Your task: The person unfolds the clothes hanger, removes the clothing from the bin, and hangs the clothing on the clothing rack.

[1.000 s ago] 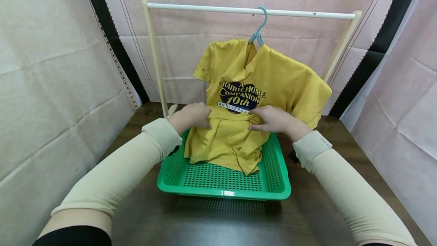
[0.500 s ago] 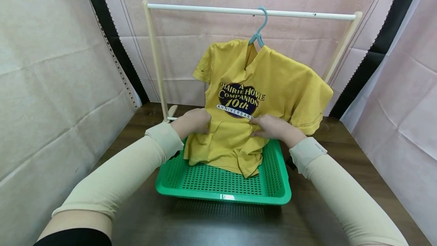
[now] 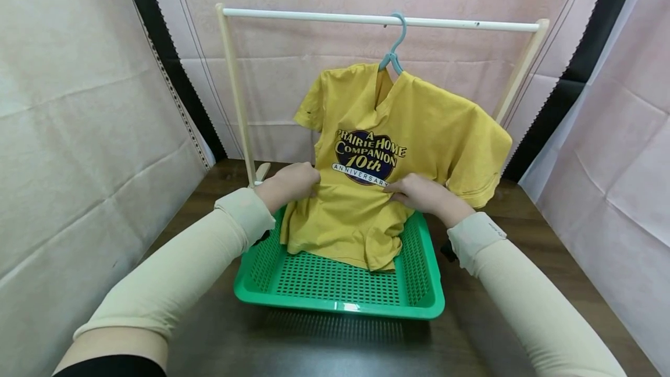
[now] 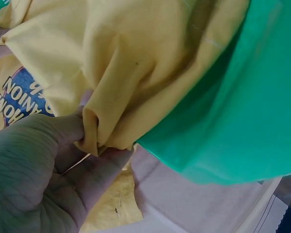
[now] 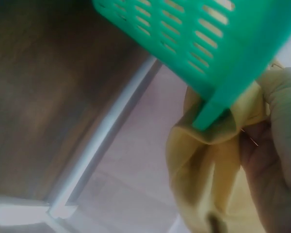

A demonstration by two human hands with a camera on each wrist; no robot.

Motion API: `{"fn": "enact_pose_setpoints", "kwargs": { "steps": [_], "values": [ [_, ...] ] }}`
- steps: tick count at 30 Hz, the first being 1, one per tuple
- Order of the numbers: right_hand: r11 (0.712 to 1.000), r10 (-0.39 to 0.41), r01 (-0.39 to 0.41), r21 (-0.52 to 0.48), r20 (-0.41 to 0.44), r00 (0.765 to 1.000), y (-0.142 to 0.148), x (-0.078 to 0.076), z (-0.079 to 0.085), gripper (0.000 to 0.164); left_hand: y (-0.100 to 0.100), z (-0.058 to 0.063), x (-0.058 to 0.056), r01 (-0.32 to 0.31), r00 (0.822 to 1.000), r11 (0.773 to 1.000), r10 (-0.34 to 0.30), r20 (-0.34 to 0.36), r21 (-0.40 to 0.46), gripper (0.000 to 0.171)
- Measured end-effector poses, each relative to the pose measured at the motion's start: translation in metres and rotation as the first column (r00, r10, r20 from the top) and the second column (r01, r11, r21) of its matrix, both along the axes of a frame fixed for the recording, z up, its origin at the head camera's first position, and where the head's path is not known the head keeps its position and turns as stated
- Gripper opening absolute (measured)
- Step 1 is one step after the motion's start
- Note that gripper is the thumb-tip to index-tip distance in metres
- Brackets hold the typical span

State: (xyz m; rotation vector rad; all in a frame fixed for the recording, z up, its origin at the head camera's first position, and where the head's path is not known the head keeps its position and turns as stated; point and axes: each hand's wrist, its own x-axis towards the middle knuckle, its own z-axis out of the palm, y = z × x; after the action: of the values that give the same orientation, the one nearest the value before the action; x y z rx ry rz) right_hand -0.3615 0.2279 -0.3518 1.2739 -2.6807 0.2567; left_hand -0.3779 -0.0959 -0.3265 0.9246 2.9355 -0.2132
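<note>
A yellow T-shirt (image 3: pixel 429 127) with a dark printed emblem hangs tilted on a light blue hanger (image 3: pixel 402 36), its right shoulder lower. The shirt's lower part lies bunched in a green plastic basket (image 3: pixel 335 305). At the shirt's left side my left hand (image 3: pixel 290 182) grips the cloth; the left wrist view shows a fold (image 4: pixel 109 116) pinched between thumb and fingers beside the basket wall. My right hand (image 3: pixel 421 194) pinches the cloth just below the emblem's right end. In the right wrist view, yellow fabric (image 5: pixel 218 170) drapes round the basket's corner beside that hand.
The hanger hooks over the white rail (image 3: pixel 314 15) of a garment rack with cream posts (image 3: pixel 234 86). Beneath is a dark wooden table (image 3: pixel 209 330). Pale fabric walls (image 3: pixel 89 103) with black edge strips enclose the sides and back.
Both hands have moved slightly down, and my right fingers have closed on the cloth. The white banner on the emblem shows more fully. The basket appears slightly lower and further left.
</note>
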Motion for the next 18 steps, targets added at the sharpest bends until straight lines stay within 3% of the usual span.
{"fn": "enact_pose_setpoints", "kwargs": {
  "steps": [5, 11, 15, 18],
  "values": [
    [1.000, 0.002, -0.002, -0.017, -0.033, 0.999, 0.003, -0.002, 0.001, 0.023, -0.004, 0.002, -0.001, 0.027, 0.999, 0.999, -0.027, -0.025, 0.031, 0.013],
    [0.999, 0.004, -0.007, -0.036, -0.061, 0.998, 0.006, -0.003, 0.010, 0.020, -0.003, 0.015, 0.001, 0.044, 0.997, 0.997, -0.040, -0.062, 0.059, 0.016],
    [0.998, -0.047, 0.041, -0.052, -0.113, 0.993, 0.008, -0.003, 0.022, 0.020, -0.002, 0.025, -0.002, -0.002, 0.989, 0.997, 0.014, -0.145, 0.082, 0.012],
    [0.992, -0.119, 0.109, -0.063, -0.188, 0.975, 0.007, -0.003, 0.033, 0.020, 0.000, 0.030, -0.005, -0.063, 0.962, 0.993, 0.086, -0.260, 0.095, 0.017]
  ]
}}
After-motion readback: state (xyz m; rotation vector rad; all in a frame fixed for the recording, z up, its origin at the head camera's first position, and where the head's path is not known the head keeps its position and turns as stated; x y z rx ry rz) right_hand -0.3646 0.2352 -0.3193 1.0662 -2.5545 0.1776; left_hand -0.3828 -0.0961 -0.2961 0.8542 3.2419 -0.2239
